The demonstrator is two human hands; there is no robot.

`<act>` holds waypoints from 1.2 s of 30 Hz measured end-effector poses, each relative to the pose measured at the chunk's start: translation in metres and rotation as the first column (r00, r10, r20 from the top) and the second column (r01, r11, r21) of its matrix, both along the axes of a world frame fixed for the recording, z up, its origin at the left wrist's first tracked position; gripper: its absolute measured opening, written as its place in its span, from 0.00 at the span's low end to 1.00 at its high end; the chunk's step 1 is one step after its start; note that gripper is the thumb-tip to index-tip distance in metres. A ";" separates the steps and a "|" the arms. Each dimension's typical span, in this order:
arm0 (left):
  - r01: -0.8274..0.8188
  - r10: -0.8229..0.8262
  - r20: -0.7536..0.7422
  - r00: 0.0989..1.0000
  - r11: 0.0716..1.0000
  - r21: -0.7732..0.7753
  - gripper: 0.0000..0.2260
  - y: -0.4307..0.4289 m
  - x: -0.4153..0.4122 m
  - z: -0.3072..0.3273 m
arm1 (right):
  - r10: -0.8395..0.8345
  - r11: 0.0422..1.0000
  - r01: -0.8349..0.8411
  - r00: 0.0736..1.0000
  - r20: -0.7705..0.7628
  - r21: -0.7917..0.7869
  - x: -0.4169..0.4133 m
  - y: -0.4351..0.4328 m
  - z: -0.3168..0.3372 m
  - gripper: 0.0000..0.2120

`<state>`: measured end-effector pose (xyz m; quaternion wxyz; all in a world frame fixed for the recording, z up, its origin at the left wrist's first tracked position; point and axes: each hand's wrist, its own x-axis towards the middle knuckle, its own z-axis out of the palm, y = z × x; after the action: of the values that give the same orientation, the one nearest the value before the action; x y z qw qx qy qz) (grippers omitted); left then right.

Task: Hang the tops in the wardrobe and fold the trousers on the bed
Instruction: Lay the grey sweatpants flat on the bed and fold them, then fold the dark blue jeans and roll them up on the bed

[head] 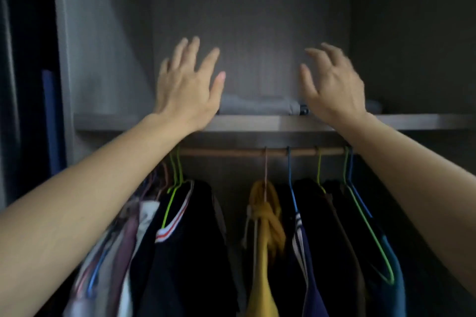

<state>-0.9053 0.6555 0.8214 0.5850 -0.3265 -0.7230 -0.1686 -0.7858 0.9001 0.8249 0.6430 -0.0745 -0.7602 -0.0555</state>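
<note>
In the head view both bare hands were lifted over the wardrobe shelf (257, 122), the left hand (185, 85) at about eleven o'clock and the right hand (334, 85) at about two. Each had its fingers spread and loose, gripping nothing (both were smeared by motion blur). Between them at twelve o'clock a folded grey garment (255, 105) lay flat on the shelf, while at six o'clock the tops (190, 252) hung on coloured wire hangers (290, 177) from the wooden rail (231, 152), a yellow top (266, 252) near the middle.
</note>
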 end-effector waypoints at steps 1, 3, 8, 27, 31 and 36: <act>0.039 -0.037 -0.038 0.999 0.998 0.053 0.24 -0.005 0.008 -0.017 | 0.009 1.000 -0.010 0.999 -0.044 -0.016 0.006 -0.010 -0.018 0.24; 0.108 -0.099 -0.079 0.992 0.987 0.120 0.23 -0.010 0.021 -0.058 | -0.003 1.000 0.002 0.997 -0.082 -0.017 0.018 -0.026 -0.060 0.24; 0.130 -0.130 0.094 0.987 0.992 0.006 0.26 -0.006 0.048 -0.172 | -0.183 0.978 0.158 0.963 0.195 0.137 0.052 -0.045 -0.181 0.31; 0.479 -0.400 0.309 0.863 0.843 -0.246 0.28 0.076 0.317 -0.268 | -0.540 0.799 0.588 0.605 0.585 0.130 0.456 -0.018 -0.294 0.30; 0.652 -0.540 0.427 0.726 0.737 -0.177 0.28 0.125 0.456 -0.303 | -0.582 0.685 0.725 0.487 0.651 0.070 0.623 -0.017 -0.327 0.31; 0.818 -0.640 0.518 0.567 0.508 -0.269 0.29 0.183 0.637 -0.349 | -0.626 0.471 0.882 0.356 0.693 -0.028 0.819 -0.029 -0.360 0.32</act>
<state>-0.2683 0.8386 0.4720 0.2141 -0.7031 -0.6208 -0.2729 0.0335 0.8716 0.4651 0.2329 -0.5319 -0.7847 -0.2170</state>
